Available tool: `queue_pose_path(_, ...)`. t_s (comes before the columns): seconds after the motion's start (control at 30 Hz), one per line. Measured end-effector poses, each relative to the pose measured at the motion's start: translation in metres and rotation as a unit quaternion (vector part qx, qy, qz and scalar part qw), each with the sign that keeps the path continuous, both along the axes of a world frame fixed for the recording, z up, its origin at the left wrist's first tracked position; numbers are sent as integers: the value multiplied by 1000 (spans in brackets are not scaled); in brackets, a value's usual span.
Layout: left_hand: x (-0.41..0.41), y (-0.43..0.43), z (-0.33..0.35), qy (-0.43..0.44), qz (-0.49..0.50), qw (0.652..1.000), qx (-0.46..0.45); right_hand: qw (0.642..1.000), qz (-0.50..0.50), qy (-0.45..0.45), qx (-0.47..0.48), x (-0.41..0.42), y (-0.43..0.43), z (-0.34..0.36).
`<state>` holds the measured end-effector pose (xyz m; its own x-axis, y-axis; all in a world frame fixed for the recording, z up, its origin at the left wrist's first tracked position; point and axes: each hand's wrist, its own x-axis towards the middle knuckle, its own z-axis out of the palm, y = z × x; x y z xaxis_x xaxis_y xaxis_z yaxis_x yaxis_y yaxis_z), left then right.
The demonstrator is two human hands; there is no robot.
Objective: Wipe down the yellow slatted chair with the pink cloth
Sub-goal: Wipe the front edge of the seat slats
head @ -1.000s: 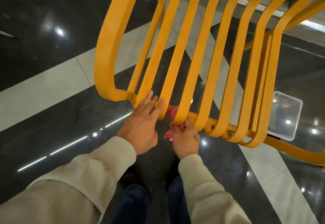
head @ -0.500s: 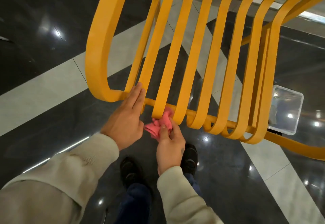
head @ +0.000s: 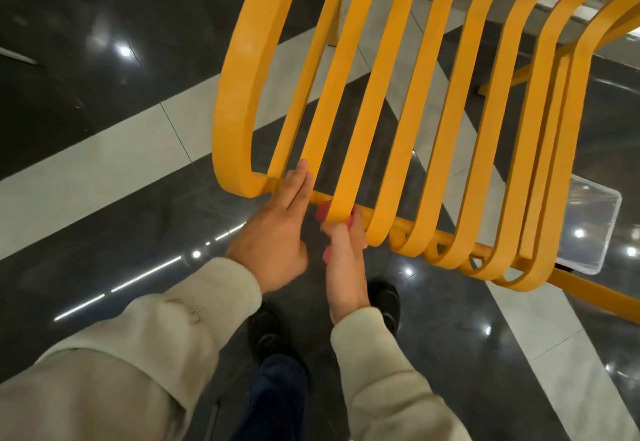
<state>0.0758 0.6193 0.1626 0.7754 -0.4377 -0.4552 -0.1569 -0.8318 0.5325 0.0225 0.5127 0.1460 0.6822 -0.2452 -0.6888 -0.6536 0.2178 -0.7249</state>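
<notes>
**A:** Where is the pink cloth?

**B:** It is bunched in my right grip (head: 346, 260), at the lower end of one slat of the yellow slatted chair (head: 232, 111). That is the third slat in from the chair's thick outer loop. My fingers curl round the slat end with the pink cloth (head: 322, 212) pressed against it. Only small bits of pink show beside the slat and along my hand.

**A:** And your other one?

**B:** My left grip (head: 273, 239) holds nothing. Its fingers are straight and close together, lying on the chair where the second slat meets the cross rail, just beside the outer loop. The two grips are near each other but not touching.

**A:** What else is around the chair?

**B:** A clear plastic box (head: 588, 229) sits on the floor (head: 104, 180) beyond the chair's far slats, seen partly through them. The floor is glossy dark tile crossed by pale bands. My black shoes (head: 386, 298) stand below the chair's cross rail, and beige sleeves cover both my arms.
</notes>
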Motion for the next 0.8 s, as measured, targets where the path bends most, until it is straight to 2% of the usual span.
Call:
queue_pose_path(0.1, 0, -2, 1, 11, 10, 1000, 3, 992, -1, 120, 28, 21, -10, 0)
queue_pose_path(0.17, 1, -2, 2, 19, 11, 1000, 3, 987, 29, 158, 23, 30, -13, -2)
queue_pose_path(0.27, 2, -3, 4, 31, 14, 999, 3, 982, 57, 162, -77, 33, -8, 1)
queue_pose_path(0.37, 6, -3, 7, 41, 13, 999, 5, 981, 46, 180, -52, 34, -10, 8)
queue_pose_path(0.6, 9, -5, 8, 60, 10, 998, 14, 990, 39, 127, -48, 28, -14, 10)
queue_pose_path(0.8, 8, -7, 12, 65, 18, 997, 24, 980, 92, 166, -58, 34, -12, 4)
